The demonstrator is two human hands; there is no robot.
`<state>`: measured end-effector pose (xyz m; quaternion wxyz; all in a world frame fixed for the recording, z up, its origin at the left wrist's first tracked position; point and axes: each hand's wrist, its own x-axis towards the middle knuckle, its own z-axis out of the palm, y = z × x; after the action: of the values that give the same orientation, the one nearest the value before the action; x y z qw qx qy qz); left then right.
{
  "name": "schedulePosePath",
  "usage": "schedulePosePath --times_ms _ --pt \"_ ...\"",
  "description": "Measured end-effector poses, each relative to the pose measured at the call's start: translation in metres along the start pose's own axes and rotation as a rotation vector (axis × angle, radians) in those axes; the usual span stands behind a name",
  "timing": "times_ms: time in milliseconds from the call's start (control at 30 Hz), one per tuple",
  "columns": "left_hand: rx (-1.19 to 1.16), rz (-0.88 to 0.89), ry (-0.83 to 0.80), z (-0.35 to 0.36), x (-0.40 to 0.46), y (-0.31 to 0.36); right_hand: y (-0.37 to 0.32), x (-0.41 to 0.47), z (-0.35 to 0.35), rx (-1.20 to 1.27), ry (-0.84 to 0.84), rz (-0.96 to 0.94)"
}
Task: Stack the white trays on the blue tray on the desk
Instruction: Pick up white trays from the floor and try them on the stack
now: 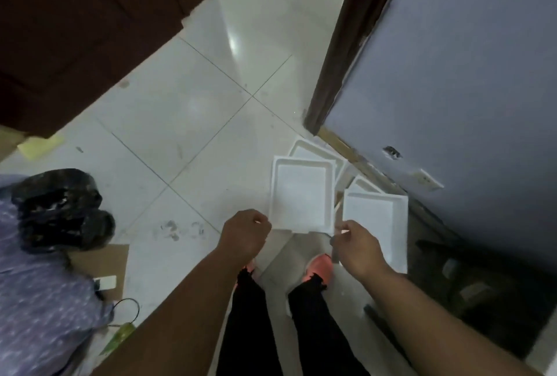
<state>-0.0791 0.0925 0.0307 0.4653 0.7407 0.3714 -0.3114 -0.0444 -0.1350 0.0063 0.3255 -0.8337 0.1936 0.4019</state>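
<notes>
Several white trays lie on the tiled floor by the blue-grey wall. My left hand [245,234] is closed on the near-left corner of one white tray [301,194]. My right hand [357,246] pinches its near-right corner. This tray overlaps a second white tray [316,151] behind it. A third white tray [376,225] lies to the right, partly under my right hand, with another tray's [363,185] corner showing behind it. The blue tray and the desk are out of view.
My legs and orange shoes [319,265] stand just below the trays. A dark wooden cabinet [90,29] fills the upper left, a dark door frame [340,53] the upper right. A black bag [60,210], cardboard [105,267] and patterned cloth [39,300] lie at left.
</notes>
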Motion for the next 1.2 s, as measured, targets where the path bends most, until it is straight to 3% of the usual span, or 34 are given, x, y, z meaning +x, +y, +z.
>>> schedulePosePath --times_ms 200,433,667,967,1200 --pt "0.275 0.017 0.022 0.047 0.148 -0.061 0.057 0.146 0.063 -0.097 0.118 0.165" --pt "0.359 0.026 0.152 0.122 0.295 -0.152 0.128 0.308 0.111 -0.236 0.32 0.115" --pt "0.369 0.126 0.175 0.165 0.395 -0.171 0.152 0.396 0.121 -0.31 0.362 -0.002" --pt "0.486 0.169 0.157 0.153 0.426 -0.151 0.142 0.42 0.125 -0.344 0.361 -0.009" --pt "0.478 0.232 0.14 0.085 0.326 -0.095 0.082 0.311 0.074 -0.303 0.36 0.008"
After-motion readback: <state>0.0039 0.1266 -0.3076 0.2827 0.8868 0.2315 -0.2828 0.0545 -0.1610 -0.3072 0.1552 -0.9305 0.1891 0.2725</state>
